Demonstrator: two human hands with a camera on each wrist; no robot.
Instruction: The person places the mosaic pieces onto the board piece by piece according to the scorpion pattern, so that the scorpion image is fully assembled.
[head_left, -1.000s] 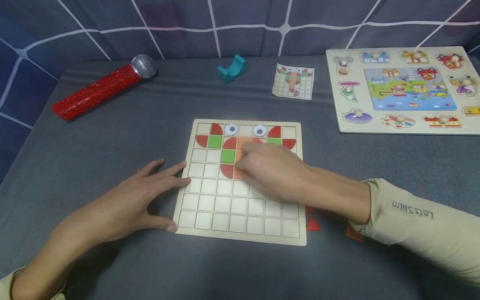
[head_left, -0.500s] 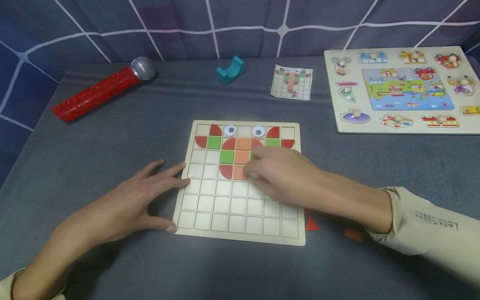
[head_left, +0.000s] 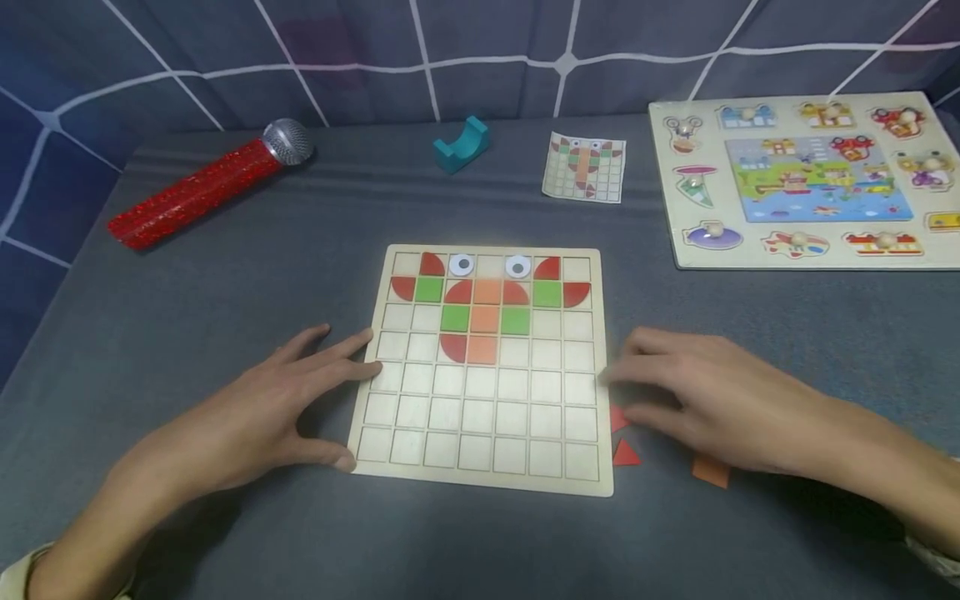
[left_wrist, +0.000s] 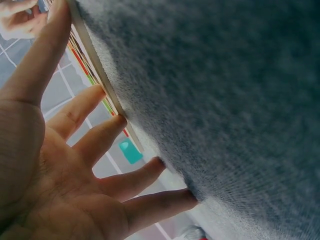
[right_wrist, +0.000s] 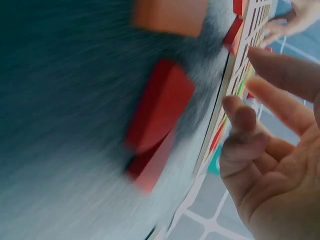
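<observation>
A square wooden grid board (head_left: 480, 413) lies mid-table in the head view. Red quarter-circles, green squares (head_left: 515, 321), orange squares (head_left: 483, 319) and two googly-eye tiles (head_left: 462, 266) fill cells of its upper rows. With fingers spread, my left hand (head_left: 247, 421) touches the board's left edge; its thumb is at the lower left corner. My right hand (head_left: 708, 400) hovers beside the right edge, fingers loosely bent, nothing between them. Below it are a red triangle (head_left: 626, 453), another red piece (head_left: 618, 417) and an orange tile (head_left: 710, 472). The right wrist view shows more red pieces (right_wrist: 162, 107), blurred.
A pattern card (head_left: 584, 168) lies behind the board. Further back are a teal curved block (head_left: 462, 147) and a red glittery microphone (head_left: 202, 192). A wooden knob puzzle (head_left: 817, 179) occupies the far right. A dark tile-patterned cloth (head_left: 487, 83) borders the table's back.
My right hand has moved off the board to the right, above the loose pieces. A green square now shows in the third row, right of the orange one. My left hand stays put.
</observation>
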